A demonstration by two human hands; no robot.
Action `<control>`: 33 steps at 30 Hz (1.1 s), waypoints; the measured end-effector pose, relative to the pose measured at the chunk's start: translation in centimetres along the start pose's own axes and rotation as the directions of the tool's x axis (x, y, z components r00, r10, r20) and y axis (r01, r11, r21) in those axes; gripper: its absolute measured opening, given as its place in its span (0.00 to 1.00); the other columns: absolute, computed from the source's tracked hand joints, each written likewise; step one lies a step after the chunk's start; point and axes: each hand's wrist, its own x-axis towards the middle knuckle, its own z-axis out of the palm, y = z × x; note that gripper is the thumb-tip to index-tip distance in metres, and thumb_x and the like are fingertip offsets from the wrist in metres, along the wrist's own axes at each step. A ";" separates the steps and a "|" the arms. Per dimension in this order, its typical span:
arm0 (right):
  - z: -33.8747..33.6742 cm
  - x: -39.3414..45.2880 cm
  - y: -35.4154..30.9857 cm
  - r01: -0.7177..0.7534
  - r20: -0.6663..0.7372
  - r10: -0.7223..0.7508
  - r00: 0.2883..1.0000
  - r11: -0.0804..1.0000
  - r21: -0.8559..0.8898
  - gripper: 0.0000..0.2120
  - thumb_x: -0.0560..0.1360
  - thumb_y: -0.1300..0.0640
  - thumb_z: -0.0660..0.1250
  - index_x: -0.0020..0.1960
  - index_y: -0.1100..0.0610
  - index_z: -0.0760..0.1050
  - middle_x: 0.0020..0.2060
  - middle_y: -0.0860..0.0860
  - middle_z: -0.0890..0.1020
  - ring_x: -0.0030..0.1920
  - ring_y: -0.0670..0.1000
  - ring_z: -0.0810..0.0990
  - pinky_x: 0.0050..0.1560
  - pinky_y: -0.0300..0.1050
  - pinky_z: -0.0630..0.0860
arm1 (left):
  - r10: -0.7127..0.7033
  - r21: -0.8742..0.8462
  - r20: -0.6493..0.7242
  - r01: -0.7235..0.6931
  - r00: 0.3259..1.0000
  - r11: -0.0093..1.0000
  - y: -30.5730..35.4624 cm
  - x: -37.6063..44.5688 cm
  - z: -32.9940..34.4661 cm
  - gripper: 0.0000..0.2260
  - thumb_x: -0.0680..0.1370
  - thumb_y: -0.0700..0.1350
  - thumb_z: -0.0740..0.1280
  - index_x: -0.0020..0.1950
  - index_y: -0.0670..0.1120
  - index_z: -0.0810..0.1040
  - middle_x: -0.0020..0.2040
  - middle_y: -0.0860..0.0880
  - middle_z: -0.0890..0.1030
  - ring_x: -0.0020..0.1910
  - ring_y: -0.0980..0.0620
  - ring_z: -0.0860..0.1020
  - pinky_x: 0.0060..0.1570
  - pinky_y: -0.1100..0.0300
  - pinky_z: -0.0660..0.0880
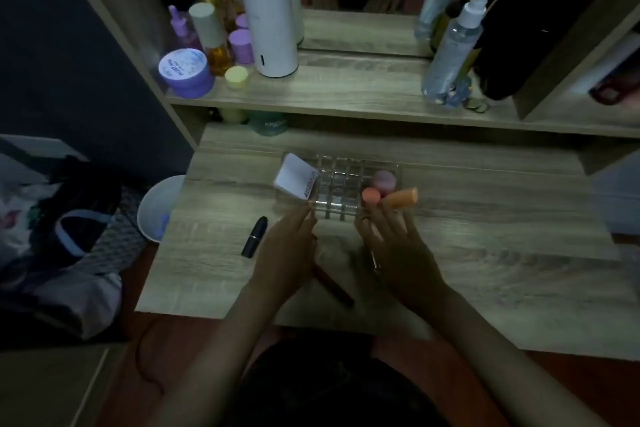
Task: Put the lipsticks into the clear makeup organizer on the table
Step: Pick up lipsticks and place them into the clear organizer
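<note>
1. Clear makeup organizer [341, 192] sits mid-frame on the wooden table [485, 253], just above both hands; a grid of small square cells, see-through, mostly empty.
2. In its right-side cells: a pink round-capped tube [383, 181] and a coral-capped one [371, 196], both upright. A white card/box [296, 181] leans tilted over its left end.
3. Right hand [394, 246], centre-right of frame, holds an orange lipstick [401, 199] at the fingertips; it lies roughly horizontal at the organizer's lower right corner.
4. Left hand [287, 253], centre of frame, fingers together, tips at the organizer's front edge; can't tell if it grips anything.
5. Black lipstick [254, 236] lies on the table left of the left hand, apart from it.
6. A dark red stick [334, 284] lies on the table between the wrists, partly hidden.
7. Upper left: shelf w/ purple jar [185, 73] and white cylinder [270, 24].
</note>
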 end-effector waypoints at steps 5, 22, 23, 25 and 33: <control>2.1 -1.2 0.5 0.249 0.081 -0.239 0.968 0.955 -0.158 0.19 0.68 0.62 0.71 0.58 0.56 0.76 0.64 0.61 0.76 0.65 0.61 0.74 0.63 0.59 0.74 | -0.134 -0.081 0.076 0.140 0.988 0.987 -1.5 0.3 0.9 0.15 0.78 0.46 0.60 0.63 0.43 0.73 0.61 0.43 0.77 0.58 0.45 0.75 0.54 0.53 0.75; 2.1 1.9 1.5 0.458 0.135 -0.444 0.886 0.884 -0.095 0.18 0.67 0.61 0.69 0.56 0.53 0.77 0.50 0.50 0.82 0.47 0.53 0.81 0.43 0.46 0.80 | -0.069 -0.181 0.151 0.097 0.986 0.979 -4.1 2.0 1.1 0.09 0.78 0.47 0.59 0.51 0.45 0.76 0.50 0.47 0.80 0.46 0.51 0.77 0.43 0.64 0.69; 2.2 1.4 1.6 0.448 0.131 -0.438 0.890 0.892 -0.063 0.17 0.68 0.61 0.67 0.56 0.53 0.77 0.51 0.50 0.82 0.49 0.53 0.82 0.45 0.45 0.80 | -0.077 -0.210 0.136 0.104 0.988 0.972 -4.3 2.0 0.9 0.08 0.79 0.47 0.59 0.51 0.46 0.77 0.49 0.47 0.80 0.46 0.52 0.77 0.42 0.66 0.68; 2.3 0.8 1.7 0.426 0.102 -0.422 0.901 0.905 -0.016 0.16 0.71 0.61 0.59 0.55 0.53 0.78 0.51 0.51 0.84 0.52 0.52 0.82 0.48 0.42 0.81 | -0.082 -0.263 0.099 0.106 0.992 0.959 -4.5 2.1 0.3 0.08 0.79 0.47 0.60 0.52 0.47 0.77 0.50 0.48 0.80 0.45 0.54 0.77 0.42 0.67 0.70; 3.4 0.0 1.8 0.411 0.013 -0.410 0.912 0.912 -0.006 0.17 0.75 0.64 0.55 0.54 0.57 0.80 0.54 0.54 0.84 0.59 0.54 0.80 0.55 0.45 0.80 | -0.044 -0.504 -0.139 -0.033 0.989 0.863 -2.9 8.2 -5.3 0.08 0.73 0.38 0.69 0.52 0.40 0.78 0.49 0.42 0.82 0.45 0.55 0.78 0.41 0.75 0.72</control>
